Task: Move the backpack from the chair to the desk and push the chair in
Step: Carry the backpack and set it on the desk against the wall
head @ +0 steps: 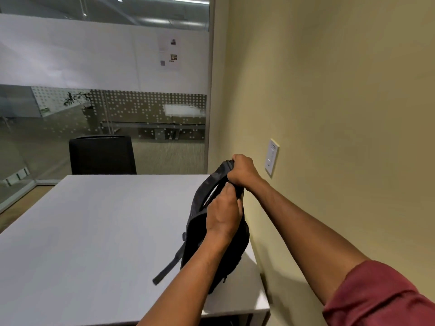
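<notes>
A black backpack (231, 249) stands upright on the right end of the white desk (94, 231), close to the yellow wall. My left hand (224, 214) grips its top from the near side. My right hand (242, 171) is closed on the top handle, a little higher and farther back. One strap (168, 267) trails down onto the desk to the left. The chair the backpack came from is out of view.
A black chair (102, 155) stands tucked at the desk's far edge. Behind it is a glass partition (94, 109) with a dotted pattern. The yellow wall (329, 90) on the right carries a white switch plate (272, 157).
</notes>
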Demonstrator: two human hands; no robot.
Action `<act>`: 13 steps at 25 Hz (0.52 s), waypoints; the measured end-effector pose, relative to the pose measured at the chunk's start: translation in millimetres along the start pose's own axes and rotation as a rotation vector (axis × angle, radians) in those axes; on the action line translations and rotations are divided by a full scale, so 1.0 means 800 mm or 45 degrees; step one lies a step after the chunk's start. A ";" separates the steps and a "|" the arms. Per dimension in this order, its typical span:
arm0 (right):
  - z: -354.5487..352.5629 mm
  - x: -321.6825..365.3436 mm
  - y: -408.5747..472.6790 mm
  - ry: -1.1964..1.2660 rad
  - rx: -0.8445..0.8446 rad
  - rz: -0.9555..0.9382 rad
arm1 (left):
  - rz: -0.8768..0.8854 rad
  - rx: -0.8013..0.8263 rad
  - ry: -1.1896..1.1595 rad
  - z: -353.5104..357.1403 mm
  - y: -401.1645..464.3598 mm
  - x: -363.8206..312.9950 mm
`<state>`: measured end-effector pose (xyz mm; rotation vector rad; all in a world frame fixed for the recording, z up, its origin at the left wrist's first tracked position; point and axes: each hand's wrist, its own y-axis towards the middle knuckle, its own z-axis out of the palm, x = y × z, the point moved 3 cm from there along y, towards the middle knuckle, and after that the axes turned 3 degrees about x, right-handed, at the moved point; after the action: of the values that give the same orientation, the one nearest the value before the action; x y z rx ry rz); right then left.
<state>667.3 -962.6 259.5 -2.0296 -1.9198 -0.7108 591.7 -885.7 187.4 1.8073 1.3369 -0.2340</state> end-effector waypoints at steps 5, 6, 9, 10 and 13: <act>0.028 -0.037 0.076 -0.011 0.027 0.021 | -0.082 0.076 -0.028 0.057 0.049 0.023; 0.030 -0.044 0.087 -0.020 0.031 0.025 | -0.098 0.086 -0.037 0.065 0.057 0.024; 0.026 -0.066 0.117 -0.103 0.050 0.054 | -0.155 0.138 -0.102 0.088 0.077 0.022; 0.025 -0.072 0.122 -0.143 0.060 0.068 | -0.162 0.168 -0.137 0.094 0.078 0.019; 0.026 -0.086 0.121 -0.254 0.080 0.071 | -0.133 0.278 -0.177 0.114 0.062 0.015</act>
<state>765.4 -1020.7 220.6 -2.1772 -1.9540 -0.4433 668.1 -945.6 149.2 1.8632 1.3498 -0.5707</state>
